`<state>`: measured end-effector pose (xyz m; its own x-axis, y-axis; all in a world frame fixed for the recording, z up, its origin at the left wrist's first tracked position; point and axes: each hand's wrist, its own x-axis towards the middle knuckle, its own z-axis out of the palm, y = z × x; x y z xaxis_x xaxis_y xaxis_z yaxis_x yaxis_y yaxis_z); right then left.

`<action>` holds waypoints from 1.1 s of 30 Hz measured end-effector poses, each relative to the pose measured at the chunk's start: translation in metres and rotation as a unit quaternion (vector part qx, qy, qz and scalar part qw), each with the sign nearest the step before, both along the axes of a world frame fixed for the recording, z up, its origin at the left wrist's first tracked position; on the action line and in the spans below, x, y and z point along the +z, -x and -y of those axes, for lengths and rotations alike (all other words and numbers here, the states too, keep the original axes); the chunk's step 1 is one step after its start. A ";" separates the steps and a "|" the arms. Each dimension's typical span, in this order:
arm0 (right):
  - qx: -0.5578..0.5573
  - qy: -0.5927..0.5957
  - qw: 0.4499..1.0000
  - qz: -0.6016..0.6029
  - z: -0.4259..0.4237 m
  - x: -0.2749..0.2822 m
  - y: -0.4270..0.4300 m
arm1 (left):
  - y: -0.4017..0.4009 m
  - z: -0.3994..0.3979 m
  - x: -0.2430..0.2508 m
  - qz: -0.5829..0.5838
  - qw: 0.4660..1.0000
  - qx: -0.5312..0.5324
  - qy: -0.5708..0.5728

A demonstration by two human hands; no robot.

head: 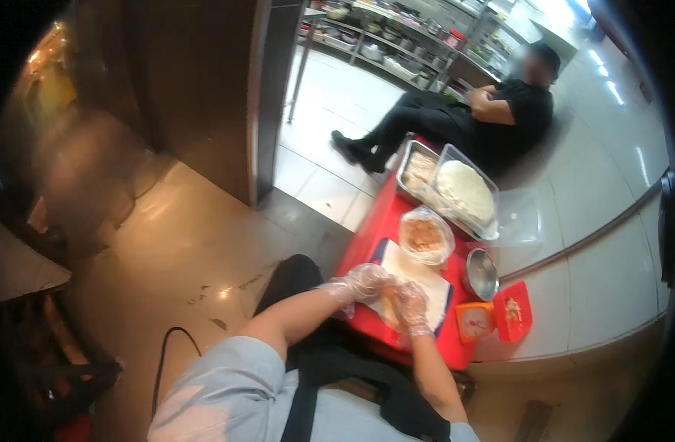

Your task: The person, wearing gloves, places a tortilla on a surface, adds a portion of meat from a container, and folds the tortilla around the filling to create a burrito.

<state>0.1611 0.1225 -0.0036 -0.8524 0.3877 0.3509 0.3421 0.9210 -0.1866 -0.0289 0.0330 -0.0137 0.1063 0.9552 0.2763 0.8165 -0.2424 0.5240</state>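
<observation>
Both of my hands wear clear plastic gloves and meet over a white cutting board (433,284) with blue corners. My left hand (369,283) and my right hand (412,305) grip a small pale orange piece of food (390,298) between them; the fingers partly hide it, so its exact kind is unclear. Just beyond the board, a bowl lined with a clear plastic bag holds an orange-brown filling (425,234). Further off, a clear plastic container holds a large mass of white dough (465,190).
The red table (365,248) also carries a metal tray (406,187) of pale food, a steel bowl (482,272), an orange kitchen scale (475,322) and its red pan (512,311) with scraps. A person in black (503,116) sits at the table's far end, beside the tiled wall (603,276).
</observation>
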 end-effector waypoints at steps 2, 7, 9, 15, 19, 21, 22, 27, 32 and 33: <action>0.000 0.048 0.998 0.031 0.001 0.016 0.005 | 0.010 0.009 -0.001 0.050 0.998 -0.026 -0.013; -0.037 0.044 0.985 0.161 -0.012 0.020 -0.005 | -0.001 0.003 0.013 0.044 0.997 0.012 -0.059; 0.001 0.000 0.996 0.086 -0.018 0.008 -0.016 | -0.019 -0.001 0.015 0.042 0.997 -0.012 0.068; -0.023 0.055 0.995 0.079 -0.019 0.003 -0.034 | -0.025 0.001 0.005 0.063 0.997 0.010 0.043; -0.003 0.052 0.998 -0.027 -0.008 0.004 -0.038 | -0.027 -0.006 -0.004 0.029 0.999 0.023 0.012; -0.061 0.058 0.996 -0.023 -0.008 -0.003 -0.046 | -0.027 -0.002 -0.008 0.038 0.999 0.011 -0.005; -0.061 0.074 0.995 -0.033 -0.006 -0.005 -0.045 | -0.023 0.001 -0.008 0.043 0.999 0.011 -0.017; -0.060 0.002 0.997 -0.047 -0.004 -0.005 -0.043 | -0.025 0.000 -0.005 0.048 0.999 0.024 0.008; -0.062 0.026 0.996 -0.063 -0.003 -0.002 -0.046 | -0.027 0.003 0.007 0.037 0.999 0.019 0.034; -0.061 0.025 0.996 -0.066 -0.002 -0.001 -0.044 | -0.025 0.004 0.005 0.034 0.999 0.020 0.033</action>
